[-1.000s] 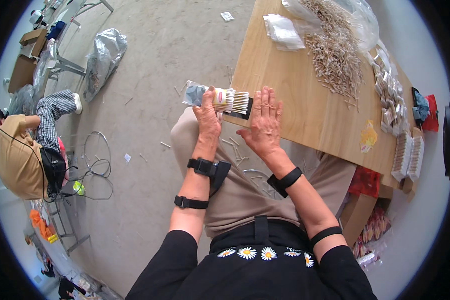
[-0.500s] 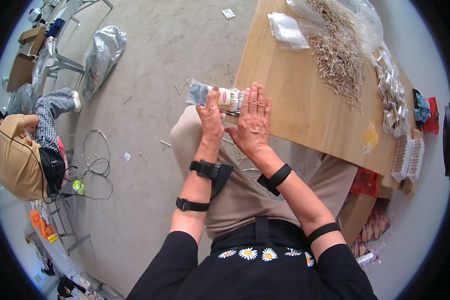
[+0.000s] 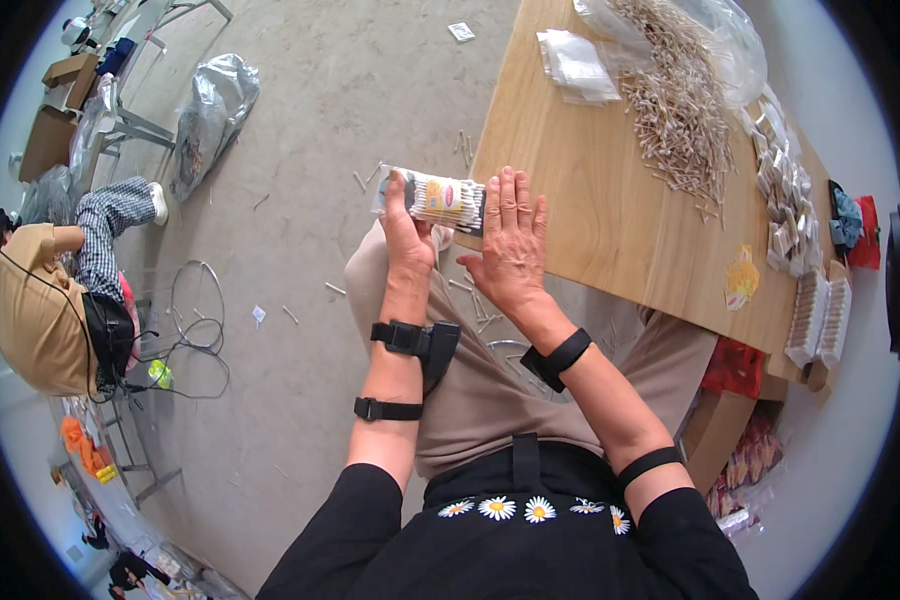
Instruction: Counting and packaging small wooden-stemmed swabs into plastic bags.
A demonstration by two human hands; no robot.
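Observation:
My left hand (image 3: 407, 238) is wrapped round a clear plastic packet of cotton swabs (image 3: 444, 198), which has a yellow, white and red label. The packet lies sideways over my knee by the table's left edge, its swab tips toward the right. Against that right end rests my right hand (image 3: 511, 240), palm flat and fingers stretched upward. On the wooden table (image 3: 600, 200), a large heap of loose cotton swabs (image 3: 676, 120) spreads at the far right, with a stack of clear small bags (image 3: 577, 68) to its left.
Filled swab packets (image 3: 785, 200) line the table's right side, and two more packs (image 3: 818, 315) stand at its corner. Yellow labels (image 3: 741, 278) lie near the front edge. Loose swabs are scattered on the floor. A seated person (image 3: 40, 310) is at the left, near cables.
The packet has been pushed or turned so more of its label and swabs show. My left thumb has shifted to the packet's left part; my right hand stays flat at the end.

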